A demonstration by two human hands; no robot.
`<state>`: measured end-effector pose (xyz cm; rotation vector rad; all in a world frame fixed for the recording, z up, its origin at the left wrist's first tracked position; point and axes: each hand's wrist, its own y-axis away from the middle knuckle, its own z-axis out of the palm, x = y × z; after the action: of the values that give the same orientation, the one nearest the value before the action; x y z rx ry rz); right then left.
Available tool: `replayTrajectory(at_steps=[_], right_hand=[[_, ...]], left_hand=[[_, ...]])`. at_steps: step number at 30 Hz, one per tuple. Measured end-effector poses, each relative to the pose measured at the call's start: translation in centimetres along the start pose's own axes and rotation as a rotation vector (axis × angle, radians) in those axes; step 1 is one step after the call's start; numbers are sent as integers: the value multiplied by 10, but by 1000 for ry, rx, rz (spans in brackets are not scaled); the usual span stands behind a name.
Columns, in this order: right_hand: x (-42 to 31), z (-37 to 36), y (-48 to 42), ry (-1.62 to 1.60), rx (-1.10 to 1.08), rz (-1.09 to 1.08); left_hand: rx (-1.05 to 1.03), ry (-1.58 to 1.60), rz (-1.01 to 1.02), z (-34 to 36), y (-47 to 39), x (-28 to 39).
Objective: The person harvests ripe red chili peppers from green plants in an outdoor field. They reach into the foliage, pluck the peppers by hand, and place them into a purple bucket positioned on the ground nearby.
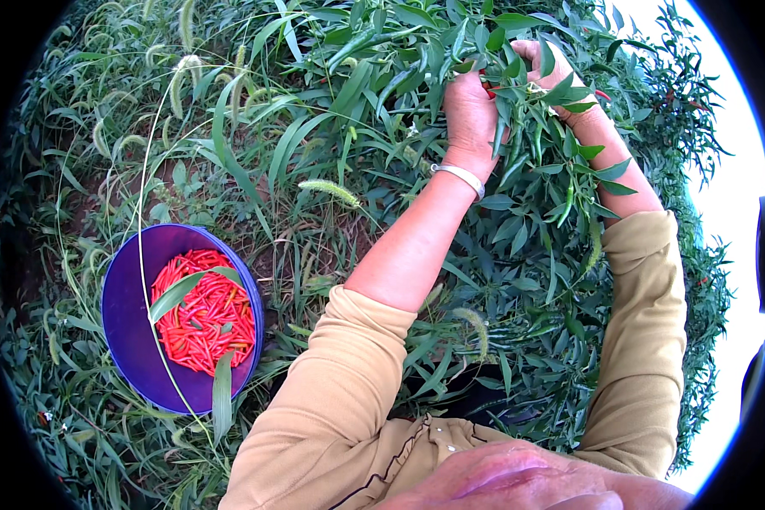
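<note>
My left hand point(470, 118), with a pale bangle point(462, 175) at the wrist, is curled among the upper branches of a chili pepper plant point(516, 210). Red chili peppers point(486, 84) show at its fingers, which close around them; leaves cover part of the grip. Just to the right, my right hand point(553, 73) reaches in behind the leaves with bent fingers, and its fingertips are hidden. Green chili peppers point(395, 83) hang left of my hands, and more green ones point(515, 167) dangle below them. A single red chili point(602, 95) sticks out past my right wrist.
A purple bucket point(124, 319), partly filled with red chilies point(207, 319), stands in the grass at left. A long grass stalk point(141, 217) and grass blades point(222, 392) cross its opening. Foxtail grass point(328, 190) grows between bucket and plant. More chili plants point(676, 95) rise at right.
</note>
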<state>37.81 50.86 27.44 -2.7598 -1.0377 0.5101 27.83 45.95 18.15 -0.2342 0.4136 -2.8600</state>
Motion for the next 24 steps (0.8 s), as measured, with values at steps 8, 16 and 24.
replayTrajectory(at_steps=[8,16,24], right_hand=[[15,-12,13,-500,-38,-8],[0,-6,10,-681,-9,120],[11,-4,10,-150,235,-27]], left_hand=[[117,-135,-41,-10,1,7],[9,57,-167,-20,2,16],[267,-127,-62,3,5,15]])
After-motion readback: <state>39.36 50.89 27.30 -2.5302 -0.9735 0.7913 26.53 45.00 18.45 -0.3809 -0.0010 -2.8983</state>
